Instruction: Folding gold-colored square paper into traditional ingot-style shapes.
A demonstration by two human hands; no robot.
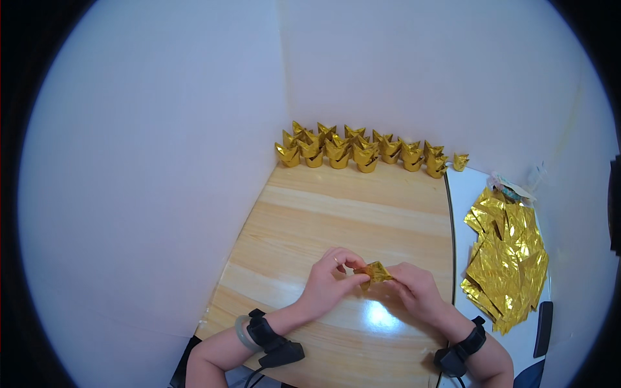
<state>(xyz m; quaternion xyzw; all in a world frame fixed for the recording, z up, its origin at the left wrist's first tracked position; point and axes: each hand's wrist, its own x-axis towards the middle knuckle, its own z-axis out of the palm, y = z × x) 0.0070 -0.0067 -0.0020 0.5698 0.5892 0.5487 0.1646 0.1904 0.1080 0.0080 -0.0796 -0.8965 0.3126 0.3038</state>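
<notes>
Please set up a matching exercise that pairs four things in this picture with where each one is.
Things:
1. small folded gold foil paper piece
2. row of finished gold foil folded ingots
3. loose pile of flat gold foil sheets
4. pale green bangle

Places:
A. on the white surface to the right
B. pinched between the left hand and the right hand
C. on the left wrist
D. along the far edge of the light wooden table, against the wall

Pairs: 1-B, 2-D, 3-A, 4-C

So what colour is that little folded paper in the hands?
Shiny metallic gold; the folded paper shows best in the head view, pinched between both hands.
</notes>
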